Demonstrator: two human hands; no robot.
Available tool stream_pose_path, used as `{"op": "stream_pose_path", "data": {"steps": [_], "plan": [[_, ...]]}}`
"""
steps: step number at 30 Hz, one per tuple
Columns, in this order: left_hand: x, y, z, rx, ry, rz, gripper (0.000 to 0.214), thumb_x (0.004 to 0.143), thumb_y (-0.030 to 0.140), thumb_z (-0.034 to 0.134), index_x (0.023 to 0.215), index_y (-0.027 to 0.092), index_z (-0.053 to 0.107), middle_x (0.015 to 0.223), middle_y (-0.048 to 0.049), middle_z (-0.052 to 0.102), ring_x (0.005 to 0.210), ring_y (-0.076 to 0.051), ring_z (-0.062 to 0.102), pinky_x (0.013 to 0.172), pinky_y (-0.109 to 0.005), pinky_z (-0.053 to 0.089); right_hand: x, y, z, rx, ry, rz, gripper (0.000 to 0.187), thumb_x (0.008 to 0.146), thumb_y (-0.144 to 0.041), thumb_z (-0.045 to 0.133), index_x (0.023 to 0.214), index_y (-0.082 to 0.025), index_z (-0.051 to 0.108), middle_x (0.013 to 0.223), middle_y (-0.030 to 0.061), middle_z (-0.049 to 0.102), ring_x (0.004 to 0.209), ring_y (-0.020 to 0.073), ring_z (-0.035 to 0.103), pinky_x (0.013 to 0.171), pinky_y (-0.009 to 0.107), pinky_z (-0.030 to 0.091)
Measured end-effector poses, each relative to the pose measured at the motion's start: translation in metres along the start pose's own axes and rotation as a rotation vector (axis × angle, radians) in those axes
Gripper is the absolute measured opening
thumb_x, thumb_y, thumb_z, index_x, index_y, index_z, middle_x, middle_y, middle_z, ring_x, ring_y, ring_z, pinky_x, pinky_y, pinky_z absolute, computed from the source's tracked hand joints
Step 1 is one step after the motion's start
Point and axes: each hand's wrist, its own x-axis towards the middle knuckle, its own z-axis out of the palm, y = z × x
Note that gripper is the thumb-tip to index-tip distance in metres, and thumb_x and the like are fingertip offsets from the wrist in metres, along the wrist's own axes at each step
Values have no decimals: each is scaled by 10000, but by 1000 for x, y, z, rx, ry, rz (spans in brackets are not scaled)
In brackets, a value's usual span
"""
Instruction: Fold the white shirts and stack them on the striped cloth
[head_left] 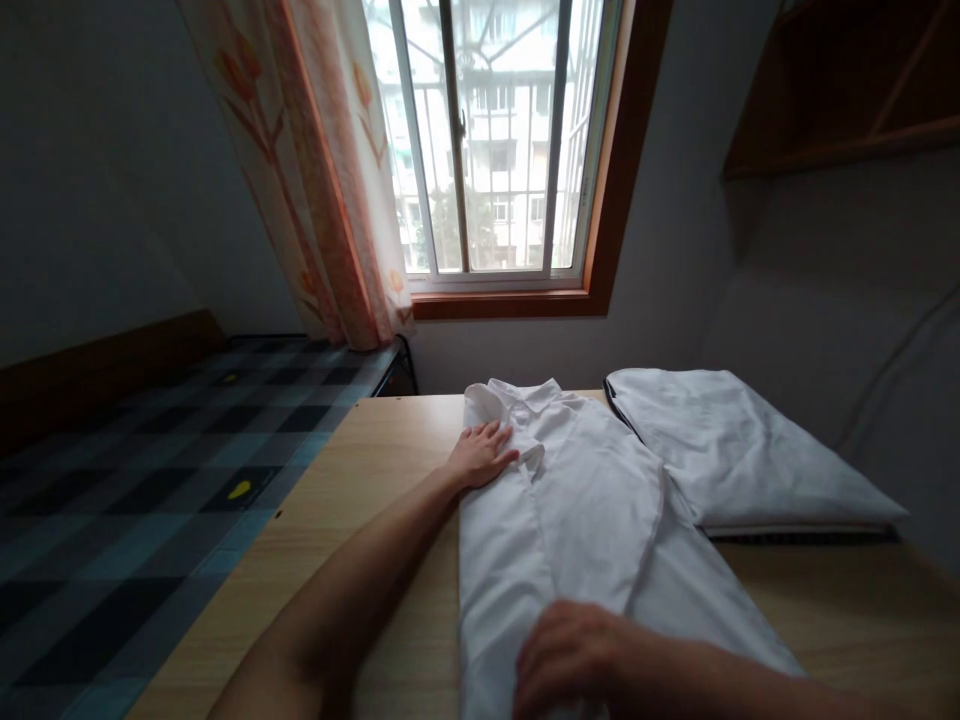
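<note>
A white collared shirt lies on the wooden table, its left side folded inward in a long straight edge and its collar at the far end. My left hand rests on the shirt's left part just below the collar, palm down with fingers spread. Nearer to me, my right hand is over the lower part of the shirt. Its fingers bend downward and are blurred, so whether they grip the cloth cannot be made out.
The wooden table extends to both sides of the shirt. A stack of folded white cloth with dark edges is at the right. Left of the table is a bed with a checked cover. A curtain hangs beside the window.
</note>
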Motion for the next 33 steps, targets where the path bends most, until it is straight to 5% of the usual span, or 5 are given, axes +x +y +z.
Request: {"op": "stream_pose_path", "data": {"steps": [6,12,21,27,33], "plan": [[35,-6,-16,-156,97,-256,600,925,626,349,1437,319,408,1256,-95,612,1058,-256,626,880,-350,466,74,109,-118,-476,659,346,257,839,-160,624,1086,-191,684,1096,91,707,1031,220,647,945,372,478],[52,-18,-14,-282,107,-316,343,890,497,521,909,194,682,892,-79,707,832,-205,656,735,-276,468,124,199,-149,-674,459,596,455,813,-91,606,1262,-165,610,1284,98,634,1238,216,539,1061,343,383],[40,-37,-3,-611,415,-401,185,830,309,606,719,162,619,759,-38,681,725,-158,626,667,-245,457,153,213,-132,-822,313,658,250,909,-242,529,978,-112,731,1123,181,696,1166,281,575,1044,390,335],[47,-41,0,-458,525,-418,636,788,371,684,1335,134,464,1236,-139,631,1140,-246,585,967,-337,450,169,216,-152,-743,553,897,361,975,-316,389,1057,-173,710,1073,152,714,1005,260,659,844,333,460],[59,-40,7,-165,95,-194,649,965,567,242,1516,225,270,1591,-67,242,1481,-300,118,1168,-566,105,177,219,-177,-643,722,1026,369,968,-339,404,1116,-177,701,1099,142,708,1001,245,661,811,293,473]]}}
